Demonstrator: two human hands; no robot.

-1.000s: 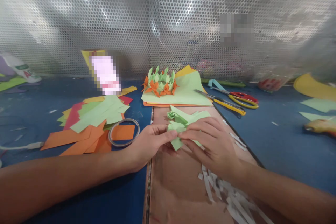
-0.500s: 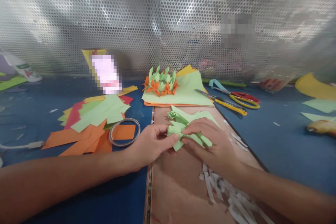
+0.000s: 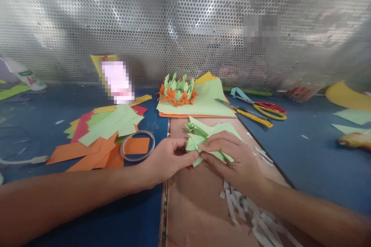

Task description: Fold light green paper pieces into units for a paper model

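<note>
A folded piece of light green paper (image 3: 193, 143) is pinched between both my hands over the brown board (image 3: 191, 208). My left hand (image 3: 171, 158) grips its left and lower edge with thumb and fingers. From the other side, the thumb and fingertips of my right hand (image 3: 232, 152) press on its right edge. Just behind lie more light green paper pieces (image 3: 228, 127), partly covered by my right hand, and a small rolled green paper bit (image 3: 189, 126). Some fingers of both hands are hidden behind the paper.
A green and orange origami ring (image 3: 176, 92) stands on stacked paper sheets (image 3: 208, 100). Scissors (image 3: 263, 110) and a yellow-handled cutter (image 3: 252, 117) lie to the right. Orange strips (image 3: 78, 150) and a tape roll (image 3: 137, 158) sit left. White paper scraps (image 3: 232, 204) lie in front.
The folded green paper's near part has turned from a smooth, rounded face to a creased, pointed one between my fingers. My hands have hardly moved.
</note>
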